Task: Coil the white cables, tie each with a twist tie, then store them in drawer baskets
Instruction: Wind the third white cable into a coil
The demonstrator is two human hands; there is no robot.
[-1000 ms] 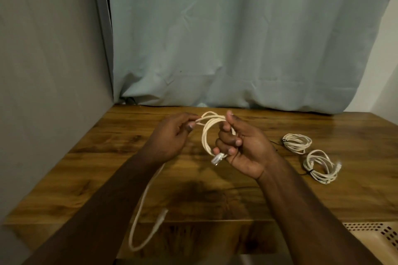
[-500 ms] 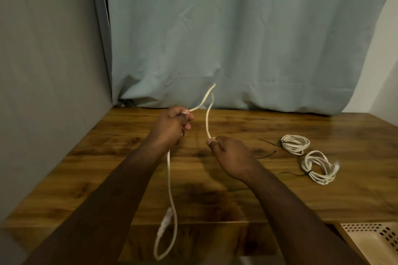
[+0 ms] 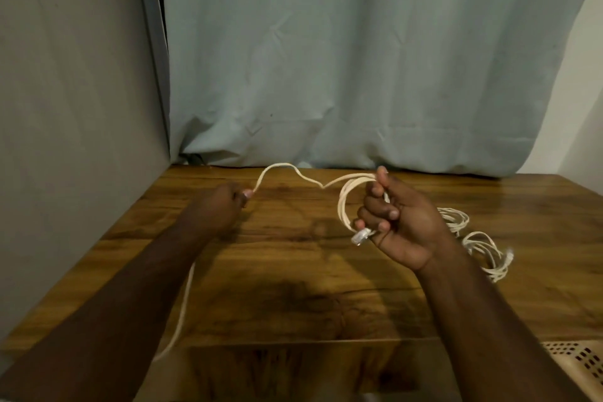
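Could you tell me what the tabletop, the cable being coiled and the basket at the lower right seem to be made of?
Tabletop: wood or wood-look laminate, with brown grain and a slight sheen.
Cable: white, smooth, bending easily, likely plastic-sheathed; its clear plug looks like plastic.
Basket: beige with neat rows of holes, probably moulded plastic.

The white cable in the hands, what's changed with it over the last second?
The hands have drawn apart: the left hand slid outward along the white cable, stretching a span between them. The right hand went from gripping loops, to pinching one strand, back to gripping loops with the plug below its fingers. Both kept hold throughout. The two tied coils on the table stayed put.
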